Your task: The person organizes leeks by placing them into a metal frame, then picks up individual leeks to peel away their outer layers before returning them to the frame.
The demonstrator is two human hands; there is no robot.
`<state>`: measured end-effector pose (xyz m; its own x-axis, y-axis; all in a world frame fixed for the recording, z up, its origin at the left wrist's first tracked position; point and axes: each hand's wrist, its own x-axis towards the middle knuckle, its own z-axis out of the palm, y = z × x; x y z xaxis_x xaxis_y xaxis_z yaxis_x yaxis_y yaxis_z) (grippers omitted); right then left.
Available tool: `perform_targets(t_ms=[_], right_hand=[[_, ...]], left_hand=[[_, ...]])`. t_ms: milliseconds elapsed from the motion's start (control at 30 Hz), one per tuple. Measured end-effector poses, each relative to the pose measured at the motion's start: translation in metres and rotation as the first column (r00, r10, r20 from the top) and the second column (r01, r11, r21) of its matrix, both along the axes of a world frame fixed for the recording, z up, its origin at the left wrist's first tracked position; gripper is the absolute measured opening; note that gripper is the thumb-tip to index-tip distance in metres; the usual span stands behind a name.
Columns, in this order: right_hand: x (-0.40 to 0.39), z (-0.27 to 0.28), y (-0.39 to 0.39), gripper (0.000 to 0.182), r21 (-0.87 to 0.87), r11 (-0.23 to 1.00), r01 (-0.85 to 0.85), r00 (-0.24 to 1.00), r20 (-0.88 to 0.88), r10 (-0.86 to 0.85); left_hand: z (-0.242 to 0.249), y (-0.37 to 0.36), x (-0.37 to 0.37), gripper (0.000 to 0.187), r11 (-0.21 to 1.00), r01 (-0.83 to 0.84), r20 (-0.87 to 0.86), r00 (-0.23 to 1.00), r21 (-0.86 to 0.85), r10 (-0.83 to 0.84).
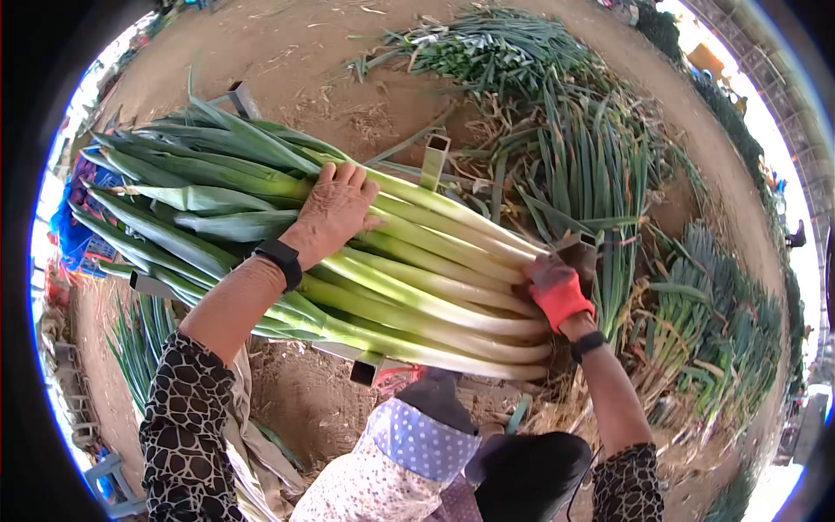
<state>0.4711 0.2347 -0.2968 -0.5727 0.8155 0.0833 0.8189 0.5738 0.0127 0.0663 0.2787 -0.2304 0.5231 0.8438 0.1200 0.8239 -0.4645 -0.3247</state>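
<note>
No legible text, no labels, no numbers

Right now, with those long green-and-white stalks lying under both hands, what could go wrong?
The stalks show no tie around them, so some might roll apart if the left hand or the gloved right hand lets go. The leafy tops spread well past the left hand and could bend or snag if the pile is moved. An open-ended metal post stands close to the far side and might scrape a stalk.
</note>
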Motion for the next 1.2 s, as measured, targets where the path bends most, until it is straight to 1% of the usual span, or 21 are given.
perform_targets(t_ms=[33, 133, 167, 233, 267, 367, 400, 500, 567, 633, 700, 767, 800, 833, 933, 1000, 1033, 1067, 1133, 1167, 1200], right_hand=[[-0.002, 0.004, 0.001, 0.022, -0.002, 1.000, -0.003, 1.000, 0.005, 0.003], [-0.010, 0.011, -0.002, 0.027, -0.110, 0.980, 0.165, 0.986, 0.000, -0.166], [-0.007, 0.011, -0.008, 0.028, -0.119, 0.979, 0.167, 0.973, -0.142, -0.183], [-0.001, 0.027, -0.029, 0.031, -0.155, 0.972, 0.176, 0.888, -0.401, -0.225], [-0.001, 0.040, -0.037, 0.033, -0.256, 0.953, 0.163, 0.944, -0.240, -0.226], [0.002, 0.038, -0.069, 0.032, -0.295, 0.956, 0.015, 0.988, -0.146, -0.060], [-0.001, 0.030, -0.069, 0.028, -0.186, 0.981, -0.055, 0.979, -0.205, 0.017], [-0.001, 0.018, -0.062, 0.024, -0.165, 0.986, -0.008, 0.991, 0.132, 0.030], [0.011, 0.003, -0.055, 0.024, -0.270, 0.963, 0.018, 0.998, 0.059, -0.002], [0.007, 0.015, -0.051, 0.026, -0.337, 0.941, -0.003, 0.999, -0.043, -0.013], [0.006, 0.012, -0.051, 0.035, -0.288, 0.957, 0.025, 1.000, 0.016, -0.021], [0.005, 0.016, -0.054, 0.043, -0.371, 0.922, 0.110, 0.993, 0.004, -0.116], [0.002, 0.019, -0.061, 0.046, -0.347, 0.926, 0.148, 0.967, -0.145, -0.208], [-0.003, 0.023, -0.063, 0.050, -0.339, 0.924, 0.180, 0.911, -0.296, -0.286], [-0.017, 0.020, -0.056, 0.045, -0.221, 0.920, 0.325, 0.818, -0.423, -0.390], [-0.006, 0.014, -0.038, 0.048, -0.136, 0.944, 0.300, 0.850, -0.412, -0.329], [-0.018, 0.033, -0.036, 0.050, -0.097, 0.952, 0.292, 0.864, -0.400, -0.306], [-0.024, 0.058, -0.030, 0.046, -0.093, 0.966, 0.242, 0.855, -0.451, -0.258], [-0.049, 0.099, -0.021, 0.041, 0.079, 0.957, 0.278, 0.862, -0.460, -0.212], [-0.065, 0.123, -0.022, 0.038, 0.006, 0.944, 0.331, 0.814, -0.507, -0.282], [-0.072, 0.121, -0.020, 0.038, -0.015, 0.938, 0.346, 0.741, -0.608, -0.283]], left_hand=[[-0.004, -0.001, 0.001, 0.056, 0.999, 0.020, -0.013, 1.000, 0.031, -0.019], [-0.001, -0.004, -0.001, 0.057, 0.990, 0.036, -0.054, 0.998, 0.134, -0.029], [-0.003, -0.004, -0.002, 0.057, 0.994, 0.007, -0.055, 0.998, 0.112, -0.001], [-0.001, -0.006, 0.002, 0.057, 0.998, -0.043, -0.052, 0.998, 0.047, 0.046], [0.001, -0.006, 0.003, 0.057, 0.998, -0.037, -0.044, 0.998, 0.047, 0.039], [-0.002, -0.005, 0.001, 0.057, 0.997, -0.016, -0.014, 1.000, 0.079, 0.017], [-0.001, -0.005, 0.000, 0.057, 0.997, 0.004, -0.007, 1.000, 0.083, -0.003], [-0.005, -0.004, -0.001, 0.057, 0.996, -0.001, -0.001, 1.000, 0.089, 0.001], [-0.003, -0.007, 0.002, 0.057, 0.997, -0.002, -0.017, 1.000, 0.075, 0.004], [0.000, -0.009, 0.003, 0.057, 0.994, -0.021, -0.063, 0.998, 0.111, 0.029], [-0.005, -0.008, -0.002, 0.059, 0.971, 0.031, -0.083, 0.996, 0.235, -0.012], [-0.003, -0.007, 0.001, 0.060, 0.990, -0.038, -0.093, 0.994, 0.134, 0.051], [-0.004, -0.008, 0.002, 0.061, 0.990, -0.038, -0.075, 0.996, 0.135, 0.049], [-0.004, -0.008, 0.001, 0.062, 0.990, -0.040, -0.062, 0.997, 0.134, 0.049], [-0.007, -0.010, 0.003, 0.062, 0.985, -0.052, -0.102, 0.992, 0.166, 0.070], [-0.014, -0.003, 0.000, 0.064, 0.980, -0.045, -0.094, 0.994, 0.193, 0.064], [-0.010, -0.001, -0.004, 0.064, 0.983, -0.062, -0.098, 0.992, 0.174, 0.080], [-0.009, -0.002, -0.005, 0.064, 0.987, -0.075, -0.096, 0.991, 0.143, 0.089], [-0.019, -0.002, 0.003, 0.064, 0.993, -0.067, -0.031, 0.997, 0.098, 0.070], [-0.024, 0.002, -0.001, 0.064, 0.995, -0.047, 0.029, 0.999, 0.089, 0.045], [-0.017, 0.000, 0.001, 0.063, 0.998, -0.061, 0.034, 0.998, 0.028, 0.060]])
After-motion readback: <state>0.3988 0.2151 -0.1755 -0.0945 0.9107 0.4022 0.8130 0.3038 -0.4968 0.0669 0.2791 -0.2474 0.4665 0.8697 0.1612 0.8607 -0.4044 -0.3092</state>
